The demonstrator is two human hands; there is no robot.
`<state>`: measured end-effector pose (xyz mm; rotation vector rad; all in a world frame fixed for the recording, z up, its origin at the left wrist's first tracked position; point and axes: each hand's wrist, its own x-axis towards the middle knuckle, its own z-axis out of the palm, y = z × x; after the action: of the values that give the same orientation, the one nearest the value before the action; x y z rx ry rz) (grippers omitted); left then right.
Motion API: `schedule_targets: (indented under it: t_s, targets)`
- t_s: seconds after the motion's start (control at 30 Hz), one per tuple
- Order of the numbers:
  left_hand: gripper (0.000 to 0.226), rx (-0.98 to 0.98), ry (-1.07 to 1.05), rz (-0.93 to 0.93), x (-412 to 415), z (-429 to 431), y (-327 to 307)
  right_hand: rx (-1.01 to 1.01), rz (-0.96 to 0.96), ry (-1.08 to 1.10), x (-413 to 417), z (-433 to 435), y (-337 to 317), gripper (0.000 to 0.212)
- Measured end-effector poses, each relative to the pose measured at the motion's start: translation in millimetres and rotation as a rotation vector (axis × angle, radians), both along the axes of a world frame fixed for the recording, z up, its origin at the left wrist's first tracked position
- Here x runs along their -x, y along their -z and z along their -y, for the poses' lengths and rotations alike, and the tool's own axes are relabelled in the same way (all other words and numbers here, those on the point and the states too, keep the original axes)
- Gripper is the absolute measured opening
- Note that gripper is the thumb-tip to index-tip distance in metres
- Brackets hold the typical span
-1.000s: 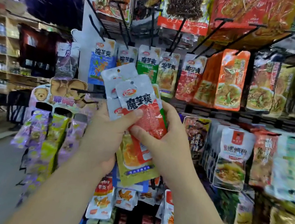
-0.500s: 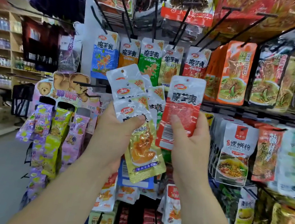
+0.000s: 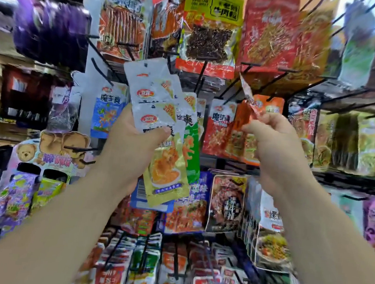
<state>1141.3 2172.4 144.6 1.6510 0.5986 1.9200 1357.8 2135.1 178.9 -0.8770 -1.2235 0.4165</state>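
Red packet (image 3: 252,100) has turned from flat-on to edge-on and moved up, now right of centre. The right hand (image 3: 274,149) pinches its lower end, long axis tilted up-left toward the black peg (image 3: 231,86) above the hanging red row (image 3: 219,127). Left hand (image 3: 132,142) grips the fanned packet stack (image 3: 159,115) at centre-left, thumb across; right hand is nearer the peg.
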Motion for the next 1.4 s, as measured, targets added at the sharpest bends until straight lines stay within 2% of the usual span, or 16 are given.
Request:
schedule_targets:
  t_s: [0.03, 0.1, 0.13, 0.23, 0.37, 0.5, 0.63, 0.8, 0.87, 1.0, 1.1, 1.2, 1.3, 1.4]
  targets:
    - [0.041, -0.007, -0.001, -0.018, -1.2, -2.8, -5.0, 0.009, 0.000, 0.014, -1.7, -1.4, -3.8, 0.032]
    - [0.041, -0.010, -0.004, -0.057, -2.4, -8.0, -14.0, 0.032, -0.004, 0.022, -5.5, -6.3, -7.5, 0.062]
    - [0.041, -0.005, -0.006, -0.072, -2.0, -11.2, -17.5, 0.034, -0.024, 0.027, -6.6, -8.9, -8.5, 0.068]
    - [0.044, 0.038, 0.024, -0.079, -1.2, -19.9, -20.2, -0.004, -0.075, 0.084, -14.5, -20.8, -13.6, 0.038]
    - [0.042, 0.081, 0.050, -0.097, -0.9, -26.8, -16.2, -0.007, -0.034, 0.105, -19.3, -30.1, -20.4, 0.043]
    - [0.040, 0.086, 0.066, -0.133, -0.1, -31.6, -13.1, 0.017, 0.108, 0.113, -15.6, -35.5, -28.4, 0.022]
    - [0.040, 0.077, 0.058, -0.155, 1.2, -32.4, -9.6, 0.043, 0.103, 0.115, -16.4, -39.4, -36.1, 0.009]
    - [0.041, 0.061, 0.057, -0.136, 3.0, -33.4, -8.2, 0.036, 0.010, 0.060, -16.6, -42.4, -36.0, 0.020]
    - [0.042, 0.060, 0.060, -0.138, 1.8, -33.7, -7.6, 0.010, -0.013, 0.053, -13.9, -45.6, -36.9, 0.011]
    - [0.042, 0.049, 0.058, -0.140, 1.0, -35.4, -6.8, 0.009, 0.016, 0.068, -7.1, -55.8, -47.4, 0.032]
    - [0.042, 0.048, 0.063, -0.138, 1.5, -36.2, -5.2, 0.020, -0.004, 0.091, -4.9, -59.6, -55.8, 0.026]
    - [0.043, 0.057, 0.076, -0.126, 2.3, -36.2, -5.0, 0.035, -0.010, 0.144, -7.7, -64.8, -64.4, 0.033]
    - [0.044, 0.064, 0.084, -0.117, 2.6, -36.8, -6.0, 0.043, 0.020, 0.162, -8.2, -68.8, -66.7, 0.022]
    - [0.043, 0.062, 0.084, -0.121, 2.3, -37.4, -5.8, 0.084, -0.037, 0.147, -5.7, -73.0, -66.4, 0.025]
